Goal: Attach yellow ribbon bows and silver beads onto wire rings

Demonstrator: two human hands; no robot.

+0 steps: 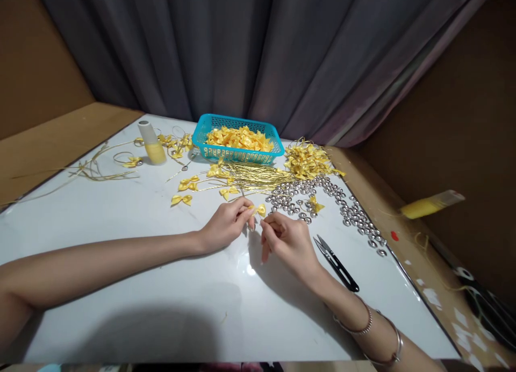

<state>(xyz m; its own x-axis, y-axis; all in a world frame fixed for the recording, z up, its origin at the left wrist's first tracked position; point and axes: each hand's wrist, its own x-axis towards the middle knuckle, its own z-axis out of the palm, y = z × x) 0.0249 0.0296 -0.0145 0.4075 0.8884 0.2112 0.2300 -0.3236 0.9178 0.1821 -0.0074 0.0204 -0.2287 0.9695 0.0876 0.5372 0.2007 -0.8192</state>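
Observation:
My left hand (pixel 231 221) is closed in a pinch on a small yellow ribbon bow (pixel 260 209), over the middle of the white table. A small silver bead (pixel 251 228) shows just under those fingertips. My right hand (pixel 287 237) is beside the bow, thumb and fingertips pinched together; whatever thin thing they grip, if any, is too small to tell. Several loose yellow bows (pixel 182 200) lie beyond my left hand. A bundle of gold cords (pixel 258 176) stretches behind both hands. Many silver beads (pixel 286 197) are scattered to the right of it.
A blue basket (pixel 199 138) full of yellow bows stands at the back. A heap of corded bows (pixel 308 159) is right of it. Black thread snips (pixel 336 264) lie near my right wrist. A glue bottle (pixel 153 143) stands back left; black scissors (pixel 484 307) lie far right.

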